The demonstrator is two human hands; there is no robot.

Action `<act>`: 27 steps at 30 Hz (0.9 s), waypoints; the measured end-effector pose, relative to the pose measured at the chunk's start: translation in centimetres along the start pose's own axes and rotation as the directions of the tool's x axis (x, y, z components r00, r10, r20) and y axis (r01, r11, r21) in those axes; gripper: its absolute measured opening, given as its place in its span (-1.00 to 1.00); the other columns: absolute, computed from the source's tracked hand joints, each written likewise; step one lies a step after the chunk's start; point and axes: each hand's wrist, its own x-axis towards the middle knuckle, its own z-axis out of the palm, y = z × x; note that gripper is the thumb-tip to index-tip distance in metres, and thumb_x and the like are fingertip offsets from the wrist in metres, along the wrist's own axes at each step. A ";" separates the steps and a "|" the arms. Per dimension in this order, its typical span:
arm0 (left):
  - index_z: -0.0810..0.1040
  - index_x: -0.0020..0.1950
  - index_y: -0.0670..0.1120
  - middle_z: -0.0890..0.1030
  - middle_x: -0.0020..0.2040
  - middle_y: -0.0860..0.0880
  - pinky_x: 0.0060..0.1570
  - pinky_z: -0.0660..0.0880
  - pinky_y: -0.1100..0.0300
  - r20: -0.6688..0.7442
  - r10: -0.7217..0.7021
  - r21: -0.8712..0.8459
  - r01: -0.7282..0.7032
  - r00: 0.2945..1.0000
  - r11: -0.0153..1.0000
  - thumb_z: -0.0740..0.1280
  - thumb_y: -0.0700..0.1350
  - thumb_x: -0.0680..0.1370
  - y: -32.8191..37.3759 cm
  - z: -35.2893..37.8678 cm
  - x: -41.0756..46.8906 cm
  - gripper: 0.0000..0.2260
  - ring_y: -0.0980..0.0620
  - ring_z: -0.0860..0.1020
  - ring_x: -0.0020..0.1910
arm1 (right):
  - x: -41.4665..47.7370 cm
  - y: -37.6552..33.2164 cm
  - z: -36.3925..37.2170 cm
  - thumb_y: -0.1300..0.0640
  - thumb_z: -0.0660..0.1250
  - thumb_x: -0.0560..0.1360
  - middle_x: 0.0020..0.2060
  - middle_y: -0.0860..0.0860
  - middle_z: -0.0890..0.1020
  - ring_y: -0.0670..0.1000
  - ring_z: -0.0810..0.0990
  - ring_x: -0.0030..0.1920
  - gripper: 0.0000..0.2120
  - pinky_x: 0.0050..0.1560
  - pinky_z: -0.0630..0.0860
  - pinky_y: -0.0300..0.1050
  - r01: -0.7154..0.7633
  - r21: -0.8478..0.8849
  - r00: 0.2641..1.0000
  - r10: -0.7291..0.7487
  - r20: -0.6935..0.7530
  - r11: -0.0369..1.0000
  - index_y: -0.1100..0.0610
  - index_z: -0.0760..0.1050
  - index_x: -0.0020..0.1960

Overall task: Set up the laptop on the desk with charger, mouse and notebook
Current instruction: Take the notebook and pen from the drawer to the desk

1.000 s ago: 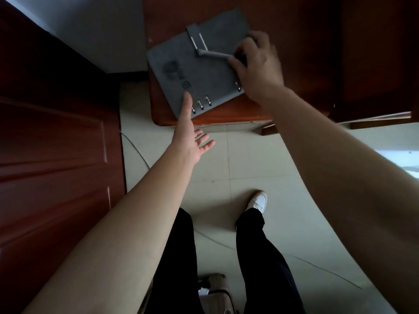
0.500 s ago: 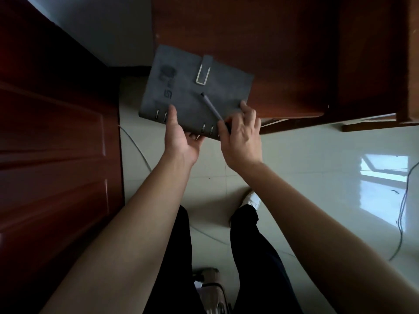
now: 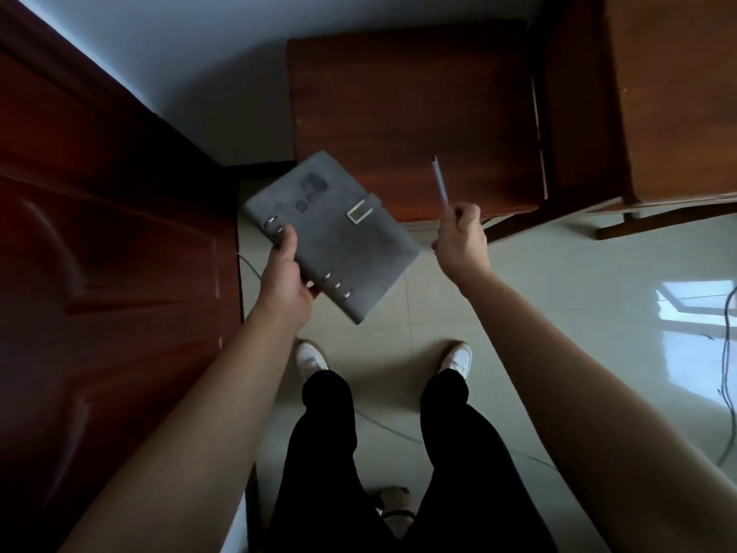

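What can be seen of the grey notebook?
The grey notebook is closed, its cover suede-like with a faint embossed mark, a strap with a metal clasp and metal rings along the spine. It is tilted in the air above the floor, gripped only by the left hand, thumb on top; the right hand holds a pen apart.

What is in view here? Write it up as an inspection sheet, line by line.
Surface: brown wooden table; the notebook is not on it.
Job's things: notebook grey, closed, held in the air; laptop, charger, mouse: nothing seen.
Clutter: pen, pointing up.
Hands: left hand grips the notebook by its ringed edge; right hand pinches the pen.
Cables: dark cable on the floor at right.
Surroundings: wooden door at left, pale tiled floor, white wall.
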 end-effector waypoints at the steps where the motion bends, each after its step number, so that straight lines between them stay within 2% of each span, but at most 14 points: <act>1: 0.49 0.35 0.10 0.66 0.22 0.05 0.16 0.56 -0.04 0.012 0.031 0.049 -0.032 0.999 0.998 0.23 0.20 0.62 0.8 -0.3 -0.7 -0.64 0.02 0.63 0.16 | -0.7 -0.6 -0.6 -0.10 0.09 0.67 -0.04 0.10 0.61 0.25 0.62 0.00 -0.69 0.10 0.55 0.19 -0.030 0.053 1.000 0.030 0.005 0.998 0.11 0.39 0.20; 4: 0.51 0.37 0.04 0.66 0.22 0.02 0.32 0.46 -0.08 0.150 0.087 0.141 -0.108 0.985 0.984 0.26 0.15 0.61 4.3 0.0 -3.0 -0.63 -0.01 0.61 0.22 | -2.7 -3.2 -3.1 -0.18 0.14 0.62 -0.29 -0.04 0.52 0.08 0.58 -0.21 -0.62 0.00 0.57 0.12 -0.064 0.219 0.998 0.063 0.012 0.974 0.06 0.51 0.20; 7: 0.47 0.44 -0.07 0.59 0.33 -0.08 0.30 0.46 -0.04 0.344 0.041 0.182 -0.109 0.938 0.977 0.26 0.12 0.60 7.6 1.2 -5.4 -0.54 -0.06 0.55 0.31 | -4.7 -5.3 -5.7 -0.11 0.27 0.61 -0.39 -0.05 0.51 0.00 0.56 -0.30 -0.73 -0.19 0.57 -0.01 -0.107 0.349 0.992 0.075 0.102 0.931 0.01 0.64 0.14; 11: 0.54 0.36 -0.09 0.61 0.29 -0.15 0.15 0.53 -0.03 0.505 -0.103 0.299 -0.062 0.857 0.952 0.30 0.15 0.55 11.1 4.2 -10.2 -0.53 -0.10 0.60 0.24 | -8.7 -7.3 -10.5 -0.12 0.30 0.61 -0.19 0.00 0.57 0.03 0.56 -0.17 -0.71 -0.14 0.48 0.00 -0.230 0.568 0.967 0.120 0.226 0.791 0.00 0.63 0.19; 12: 0.58 0.32 -0.09 0.63 0.26 -0.15 0.10 0.56 -0.02 0.549 -0.136 0.366 -0.090 0.825 0.926 0.30 0.15 0.55 11.9 5.9 -12.0 -0.55 -0.11 0.62 0.22 | -10.3 -7.7 -12.6 -0.12 0.29 0.60 -0.14 0.02 0.59 0.04 0.57 -0.13 -0.70 -0.08 0.49 0.04 -0.242 0.635 0.965 0.116 0.234 0.733 0.02 0.63 0.20; 14: 0.60 0.29 -0.09 0.64 0.24 -0.16 0.06 0.57 -0.01 0.562 -0.205 0.424 -0.066 0.802 0.903 0.30 0.14 0.55 11.9 7.2 -12.7 -0.57 -0.11 0.63 0.20 | -11.6 -7.3 -13.8 -0.16 0.31 0.57 -0.06 0.06 0.60 0.06 0.59 -0.09 -0.64 0.09 0.56 0.16 -0.318 0.660 0.938 0.124 0.324 0.680 0.02 0.61 0.23; 16: 0.59 0.31 -0.10 0.64 0.24 -0.16 0.12 0.54 -0.03 0.596 -0.302 0.542 -0.095 0.744 0.835 0.27 0.14 0.59 11.8 10.6 -14.8 -0.58 -0.12 0.61 0.22 | -13.9 -6.5 -16.9 -0.21 0.36 0.47 0.03 0.13 0.59 0.13 0.59 0.00 -0.50 0.29 0.49 0.26 -0.300 0.734 0.947 0.098 0.306 0.609 0.01 0.57 0.32; 17: 0.58 0.32 -0.10 0.64 0.25 -0.16 0.14 0.53 -0.03 0.612 -0.347 0.589 -0.117 0.711 0.799 0.23 0.15 0.61 11.4 13.1 -16.3 -0.58 -0.12 0.61 0.23 | -15.1 -6.0 -19.0 -0.23 0.35 0.48 0.08 0.15 0.59 0.17 0.59 0.08 -0.50 0.30 0.47 0.29 -0.270 0.760 0.960 0.099 0.263 0.592 -0.01 0.56 0.33; 19: 0.59 0.30 -0.06 0.66 0.21 -0.13 0.11 0.54 -0.01 0.621 -0.381 0.651 -0.180 0.685 0.738 0.18 0.18 0.63 10.5 17.1 -19.0 -0.58 -0.11 0.62 0.21 | -17.0 -4.8 -22.5 -0.20 0.24 0.60 0.12 0.14 0.62 0.20 0.62 0.13 -0.61 0.21 0.56 0.27 -0.235 0.798 0.972 0.139 0.190 0.555 -0.03 0.58 0.30; 21: 0.61 0.25 -0.02 0.68 0.14 -0.08 0.02 0.54 0.03 0.633 -0.380 0.671 -0.233 0.675 0.704 0.17 0.22 0.62 8.6 20.7 -22.1 -0.58 -0.06 0.62 0.15 | -18.9 -2.7 -26.1 -0.18 0.17 0.65 0.06 0.12 0.66 0.16 0.67 0.03 -0.63 0.03 0.64 0.16 -0.198 0.839 0.976 0.181 0.121 0.507 -0.02 0.59 0.27; 23: 0.60 0.25 -0.01 0.66 0.11 -0.07 0.01 0.53 0.05 0.655 -0.383 0.672 -0.269 0.651 0.691 0.17 0.26 0.60 6.4 23.4 -24.1 -0.55 -0.06 0.59 0.12 | -20.2 -0.4 -29.1 -0.16 0.14 0.66 0.02 0.10 0.66 0.12 0.70 -0.08 -0.61 -0.11 0.64 0.05 -0.163 0.870 0.977 0.201 0.075 0.466 0.00 0.61 0.26; 26: 0.56 0.31 0.03 0.68 0.02 -0.08 -0.02 0.54 0.06 0.651 -0.438 0.714 -0.304 0.619 0.631 0.15 0.29 0.58 2.6 27.3 -26.9 -0.52 -0.07 0.63 0.01 | -21.6 3.1 -33.8 -0.16 0.11 0.67 0.03 0.10 0.64 0.10 0.69 -0.12 -0.60 -0.16 0.64 0.00 -0.122 0.895 0.976 0.213 0.031 0.429 0.00 0.63 0.25; 27: 0.52 0.36 0.04 0.68 0.09 -0.11 0.03 0.54 0.04 0.642 -0.449 0.724 -0.298 0.621 0.622 0.16 0.29 0.58 1.1 28.5 -27.5 -0.51 -0.10 0.63 0.06 | -21.9 4.2 -35.3 -0.16 0.11 0.67 0.03 0.10 0.64 0.11 0.69 -0.11 -0.60 -0.16 0.64 0.01 -0.110 0.902 0.976 0.217 0.019 0.417 0.00 0.64 0.24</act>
